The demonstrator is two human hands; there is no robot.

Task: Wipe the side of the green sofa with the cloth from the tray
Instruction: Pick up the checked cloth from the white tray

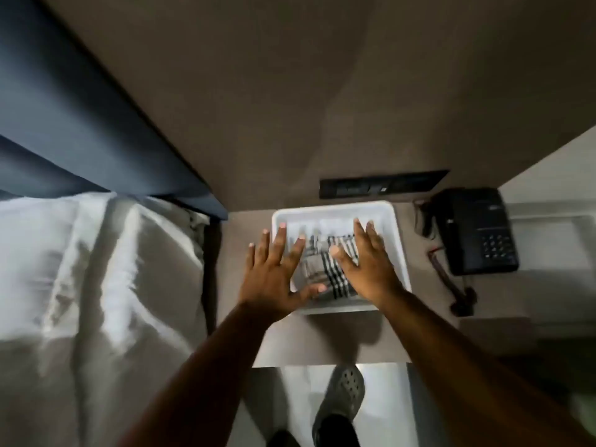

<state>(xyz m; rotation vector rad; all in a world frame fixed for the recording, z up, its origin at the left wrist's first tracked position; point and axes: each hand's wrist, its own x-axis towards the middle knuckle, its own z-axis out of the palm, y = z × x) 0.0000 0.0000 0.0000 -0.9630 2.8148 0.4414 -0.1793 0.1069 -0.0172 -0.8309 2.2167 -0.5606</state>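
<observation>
A white plastic tray [325, 210] sits on a brown bedside table. Inside it lies a folded cloth [322, 269] with black and white checks. My left hand [274, 272] hovers over the tray's left side with fingers spread, holding nothing. My right hand [367, 262] is spread over the right part of the cloth, also holding nothing. Whether either hand touches the cloth is unclear. A blurred green patch [585, 411] shows at the bottom right edge; I cannot tell whether it is the sofa.
A black telephone [480, 230] with its cord stands right of the tray. A dark socket panel [380, 183] is on the wall behind. A bed with white sheets [96, 285] and a dark headboard [80, 117] fills the left. My shoe [342, 398] is on the floor below.
</observation>
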